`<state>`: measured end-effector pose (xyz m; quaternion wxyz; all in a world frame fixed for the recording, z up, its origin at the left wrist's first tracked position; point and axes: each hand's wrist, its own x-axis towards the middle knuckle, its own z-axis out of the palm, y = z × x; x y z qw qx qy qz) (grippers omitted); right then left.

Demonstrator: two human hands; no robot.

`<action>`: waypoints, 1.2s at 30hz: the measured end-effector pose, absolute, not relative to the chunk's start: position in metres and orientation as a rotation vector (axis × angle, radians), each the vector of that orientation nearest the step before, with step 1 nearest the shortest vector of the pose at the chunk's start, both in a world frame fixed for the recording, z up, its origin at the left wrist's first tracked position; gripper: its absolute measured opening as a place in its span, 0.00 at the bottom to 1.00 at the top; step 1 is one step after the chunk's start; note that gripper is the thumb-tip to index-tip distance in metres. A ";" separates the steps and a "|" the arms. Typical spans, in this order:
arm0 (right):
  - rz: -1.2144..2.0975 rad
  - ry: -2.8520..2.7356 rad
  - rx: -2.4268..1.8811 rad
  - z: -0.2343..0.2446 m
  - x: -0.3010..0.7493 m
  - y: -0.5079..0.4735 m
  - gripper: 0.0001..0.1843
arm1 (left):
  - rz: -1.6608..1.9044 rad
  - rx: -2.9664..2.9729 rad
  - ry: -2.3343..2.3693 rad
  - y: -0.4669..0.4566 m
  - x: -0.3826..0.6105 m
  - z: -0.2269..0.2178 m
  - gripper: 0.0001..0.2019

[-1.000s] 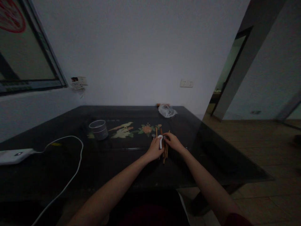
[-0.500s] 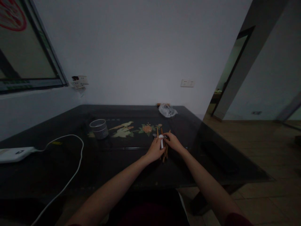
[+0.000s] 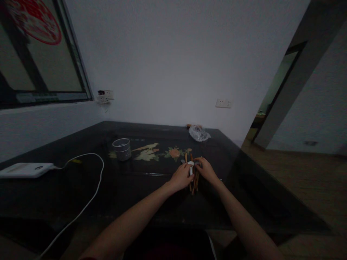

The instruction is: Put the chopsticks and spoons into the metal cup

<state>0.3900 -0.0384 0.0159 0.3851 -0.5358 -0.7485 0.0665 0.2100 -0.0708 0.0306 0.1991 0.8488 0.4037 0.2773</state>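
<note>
The left hand [image 3: 181,177] is grasping a small white object [image 3: 191,171] between thumb and fingers. Just right of it, the right hand [image 3: 206,170] is holding its fingers bent; whether it is gripping anything, I cannot tell. Wooden sticks [image 3: 197,181] are lying on the dark surface [image 3: 121,191] between both hands. A clear cup [image 3: 123,152] is standing left of them.
</note>
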 end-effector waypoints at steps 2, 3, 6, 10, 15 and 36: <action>0.162 -1.876 -1.330 0.021 0.389 -0.038 0.16 | 0.727 2.374 1.141 -0.071 0.204 0.043 0.18; 0.163 -1.862 -1.309 0.025 0.388 -0.038 0.16 | 0.712 2.366 1.146 -0.070 0.201 0.050 0.17; 0.184 -1.832 -1.227 0.038 0.381 -0.039 0.15 | 0.787 2.324 1.080 -0.065 0.185 0.072 0.14; 0.312 -1.816 -1.142 0.057 0.364 -0.044 0.15 | 1.090 2.229 0.973 -0.053 0.143 0.097 0.12; 0.524 -1.839 -1.057 0.068 0.330 -0.049 0.17 | 1.550 1.974 1.128 -0.042 0.058 0.113 0.12; 1.095 -1.609 -0.924 0.022 0.055 0.014 0.31 | 1.921 0.768 1.369 0.030 -0.101 0.024 0.11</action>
